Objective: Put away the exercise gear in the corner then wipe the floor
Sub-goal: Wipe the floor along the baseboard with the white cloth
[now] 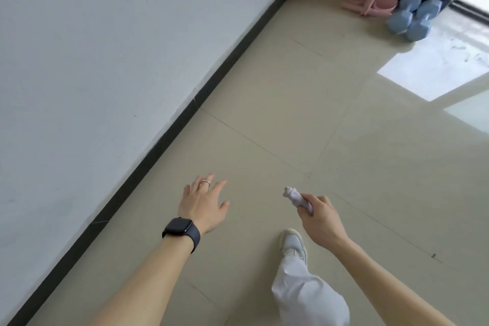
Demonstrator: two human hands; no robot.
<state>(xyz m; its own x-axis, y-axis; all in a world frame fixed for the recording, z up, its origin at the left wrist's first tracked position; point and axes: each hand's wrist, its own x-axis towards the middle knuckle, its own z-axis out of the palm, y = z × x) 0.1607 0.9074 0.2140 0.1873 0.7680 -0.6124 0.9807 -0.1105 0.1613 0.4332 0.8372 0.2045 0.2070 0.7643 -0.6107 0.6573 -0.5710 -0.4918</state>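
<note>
Up ahead in the corner, well apart from both hands and off to the right, dumbbells lie side by side against pink gear. The nearer right hand grips a wadded cloth; the left hand is spread and empty.

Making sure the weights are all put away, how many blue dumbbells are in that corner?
2. The first dumbbell lies beside the pink bag; the second dumbbell lies alongside it, on the side away from the bag. More could be hidden behind.
</note>
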